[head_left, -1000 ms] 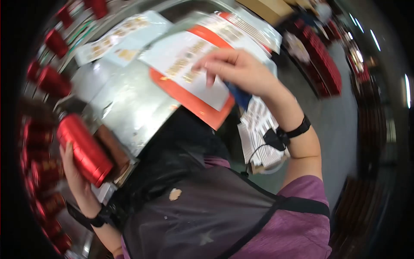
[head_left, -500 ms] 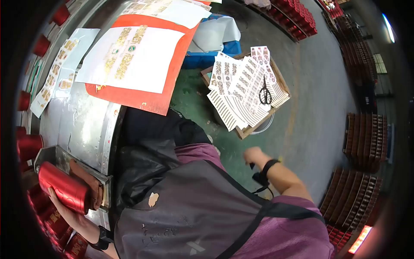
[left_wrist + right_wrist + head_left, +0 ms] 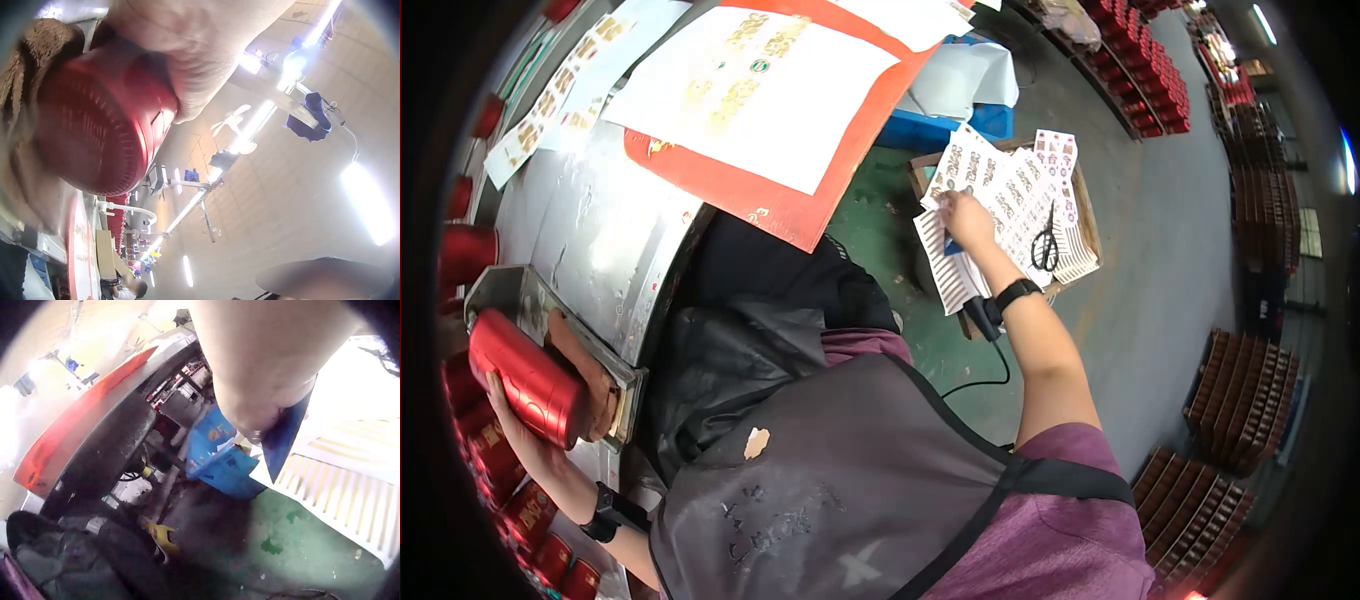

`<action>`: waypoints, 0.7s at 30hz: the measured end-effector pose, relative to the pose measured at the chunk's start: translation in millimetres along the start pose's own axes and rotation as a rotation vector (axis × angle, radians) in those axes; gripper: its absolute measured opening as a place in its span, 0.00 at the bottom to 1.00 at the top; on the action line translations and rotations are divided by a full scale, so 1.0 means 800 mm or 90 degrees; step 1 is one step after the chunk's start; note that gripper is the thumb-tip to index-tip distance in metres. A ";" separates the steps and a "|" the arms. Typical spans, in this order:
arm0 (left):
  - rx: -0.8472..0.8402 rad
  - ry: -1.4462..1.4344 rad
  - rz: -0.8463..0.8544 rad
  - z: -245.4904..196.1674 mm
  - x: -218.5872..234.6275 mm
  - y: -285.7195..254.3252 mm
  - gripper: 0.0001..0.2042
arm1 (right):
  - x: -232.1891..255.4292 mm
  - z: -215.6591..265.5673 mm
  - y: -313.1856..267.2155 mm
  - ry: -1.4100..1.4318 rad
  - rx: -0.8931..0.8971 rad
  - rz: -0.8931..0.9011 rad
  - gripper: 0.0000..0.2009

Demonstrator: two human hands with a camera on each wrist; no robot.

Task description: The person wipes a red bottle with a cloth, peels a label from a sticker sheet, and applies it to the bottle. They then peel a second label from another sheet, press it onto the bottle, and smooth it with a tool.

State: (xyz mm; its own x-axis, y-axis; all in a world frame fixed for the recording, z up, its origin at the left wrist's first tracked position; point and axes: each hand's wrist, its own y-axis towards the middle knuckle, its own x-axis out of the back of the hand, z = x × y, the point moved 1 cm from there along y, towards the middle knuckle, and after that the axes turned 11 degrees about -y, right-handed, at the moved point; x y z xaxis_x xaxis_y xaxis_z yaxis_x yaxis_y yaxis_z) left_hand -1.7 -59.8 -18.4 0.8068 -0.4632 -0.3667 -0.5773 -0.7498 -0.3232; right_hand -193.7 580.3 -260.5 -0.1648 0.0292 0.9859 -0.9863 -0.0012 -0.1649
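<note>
At the left in the head view, my left hand (image 3: 525,435) holds a red metal can (image 3: 525,380) lying tilted at a metal-sided holder (image 3: 635,395). A brown cloth (image 3: 580,365) lies in the holder beside the can. The left wrist view shows the can's round base (image 3: 87,134) under the hand, with the far fingers hidden. My right hand (image 3: 970,222) reaches down to printed sticker sheets (image 3: 1020,190), fingertips at the edge of one. A dark blue flat piece (image 3: 287,434) with a pointed corner sticks out from the right hand's grip.
Black scissors (image 3: 1045,245) lie on the sheets, which rest in a wooden-edged box. Beside it stands a blue bin (image 3: 995,120). A white printed sheet (image 3: 750,90) lies on a red board (image 3: 800,225) on the metal table (image 3: 585,215). More red cans (image 3: 500,455) stand at the left.
The right hand went from above the white sheet on the red board, down past the body, to the sticker sheets in the box. The left hand keeps hold of the can.
</note>
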 end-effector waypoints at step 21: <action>-0.077 0.095 -0.101 0.005 -0.035 -0.037 0.35 | 0.060 -0.039 0.099 -0.310 0.458 0.121 0.17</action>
State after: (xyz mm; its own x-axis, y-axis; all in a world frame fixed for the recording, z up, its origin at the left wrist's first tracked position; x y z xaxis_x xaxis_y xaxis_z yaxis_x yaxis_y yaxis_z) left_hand -7.9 -22.7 -2.4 0.9008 -0.3936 -0.1833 -0.4303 -0.8657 -0.2558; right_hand -279.6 612.7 -227.2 -0.1477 -0.4639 0.8735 -0.6787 -0.5949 -0.4307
